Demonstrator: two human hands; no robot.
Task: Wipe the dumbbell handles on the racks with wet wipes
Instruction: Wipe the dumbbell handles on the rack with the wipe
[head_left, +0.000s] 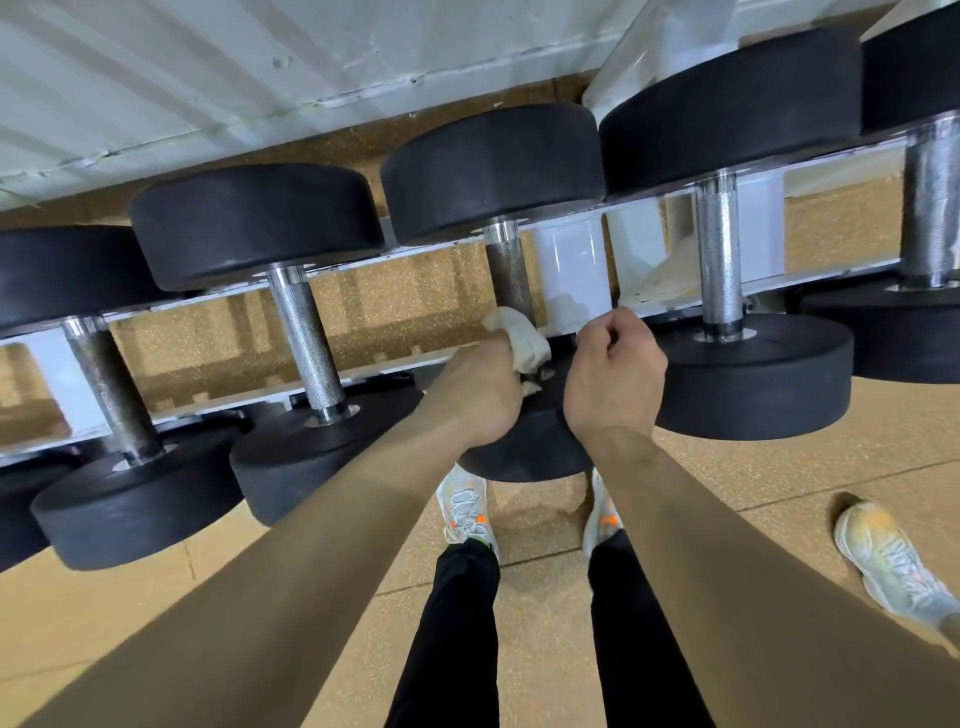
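Several black dumbbells lie across a white rack (571, 260). The middle dumbbell's knurled steel handle (510, 275) runs down to my hands. My left hand (480, 389) grips a white wet wipe (522, 338) against the lower end of that handle. My right hand (615, 374) hovers just right of it with fingers curled into a loose fist; nothing shows inside it. The near weight head (524, 447) of this dumbbell sits mostly hidden under both wrists. Neighbouring handles stand to the left (306, 338) and right (719, 260).
A white corrugated wall (208, 67) runs behind the rack. The floor is tan speckled rubber (779, 483). My own legs and shoes (465, 512) stand below the rack, and another person's shoe (888, 556) is at the right.
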